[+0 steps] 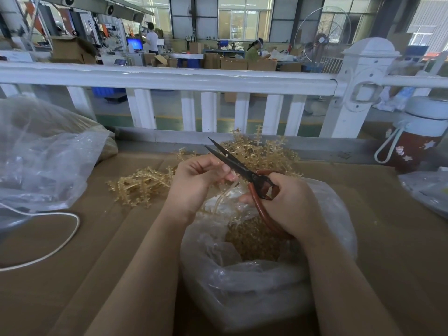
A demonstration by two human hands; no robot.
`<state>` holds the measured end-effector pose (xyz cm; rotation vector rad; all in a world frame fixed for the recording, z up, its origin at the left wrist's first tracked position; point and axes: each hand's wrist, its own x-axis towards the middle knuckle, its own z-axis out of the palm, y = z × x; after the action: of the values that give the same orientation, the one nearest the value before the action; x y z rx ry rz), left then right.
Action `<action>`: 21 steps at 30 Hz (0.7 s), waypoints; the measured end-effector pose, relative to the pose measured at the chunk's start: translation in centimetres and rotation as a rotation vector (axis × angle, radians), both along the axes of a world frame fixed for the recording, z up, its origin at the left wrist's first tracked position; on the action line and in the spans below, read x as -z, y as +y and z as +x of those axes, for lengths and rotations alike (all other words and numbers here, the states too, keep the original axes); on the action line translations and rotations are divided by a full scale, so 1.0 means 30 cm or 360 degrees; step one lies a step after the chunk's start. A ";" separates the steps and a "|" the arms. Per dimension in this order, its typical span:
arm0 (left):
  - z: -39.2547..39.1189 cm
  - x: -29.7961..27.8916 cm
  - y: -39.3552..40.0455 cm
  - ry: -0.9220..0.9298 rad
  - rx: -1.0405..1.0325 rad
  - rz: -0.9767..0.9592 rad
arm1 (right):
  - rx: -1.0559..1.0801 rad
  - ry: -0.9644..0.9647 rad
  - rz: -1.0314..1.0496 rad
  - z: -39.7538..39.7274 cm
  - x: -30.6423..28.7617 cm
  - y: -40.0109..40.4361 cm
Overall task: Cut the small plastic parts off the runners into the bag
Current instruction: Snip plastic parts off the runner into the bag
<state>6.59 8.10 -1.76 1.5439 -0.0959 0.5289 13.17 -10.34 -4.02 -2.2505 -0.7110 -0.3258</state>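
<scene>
1. The desk [72, 275] is covered in brown cardboard; a white railing [169, 78] borders its far edge, with a factory floor beyond.
2. The clear bag [242, 287] sits open at the desk's near edge, cut parts inside.
3. The runners [143, 183] are heaped behind the bag.
4. Above the bag, my left hand [196, 180] fingers pinch a runner piece; my right hand [291, 202] fingers curl round the scissors [242, 168], blades slightly parted.
</scene>
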 end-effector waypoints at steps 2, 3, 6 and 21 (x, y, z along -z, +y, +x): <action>0.002 0.002 0.000 0.0023 -0.0005 0.0077 | -0.0010 -0.0001 -0.0006 0.000 -0.001 -0.001; 0.003 0.002 0.000 0.0028 -0.0012 0.0118 | -0.0017 0.0004 -0.0009 -0.001 -0.002 0.000; 0.001 0.000 -0.002 0.0014 -0.0029 0.0216 | -0.0014 0.0005 -0.0043 -0.003 -0.005 0.003; -0.009 -0.006 -0.005 0.0030 -0.0018 0.0158 | -0.0021 -0.0021 0.0034 -0.011 -0.008 0.005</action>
<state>6.31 7.95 -1.56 1.6466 -0.1000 0.5248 12.85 -10.18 -3.77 -2.2246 -0.7258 -0.3405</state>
